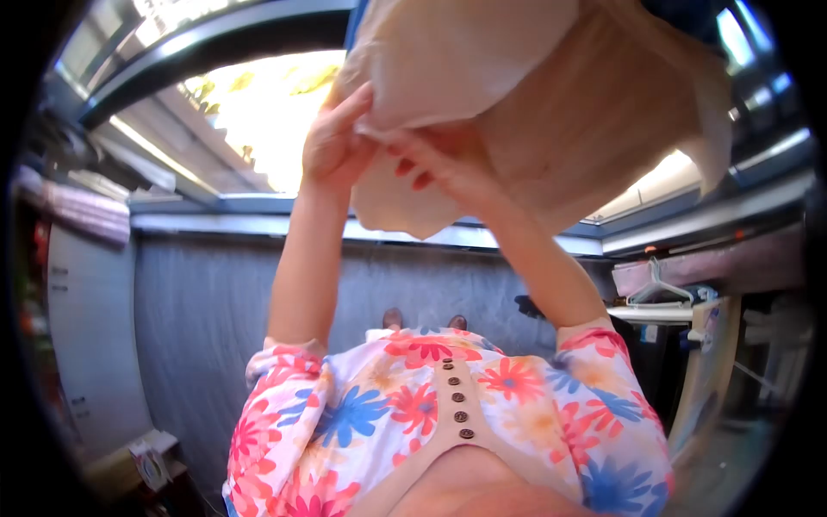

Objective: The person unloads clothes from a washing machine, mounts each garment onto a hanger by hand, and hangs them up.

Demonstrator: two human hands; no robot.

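A large beige cloth (594, 129) hangs in front of me from above the top of the view, its lower edge loose and wavy. A paler layer of fabric (469, 60) folds over its upper part. My left hand (338, 142) is closed on the left edge of the cloth, fingers pointing up. Close beside it, my right hand (448, 172) reaches across the front with curled fingers, its fingertips pinching a whitish bit of the same cloth near my left hand. Part of both grips is hidden by the folds.
Bright window panes (267, 121) with dark frames stand behind the cloth. A white cabinet (90, 327) is at left. White hangers (657, 289) hang at right near a pinkish folded cloth (732, 258). Grey floor (224, 302) lies below, my feet on it.
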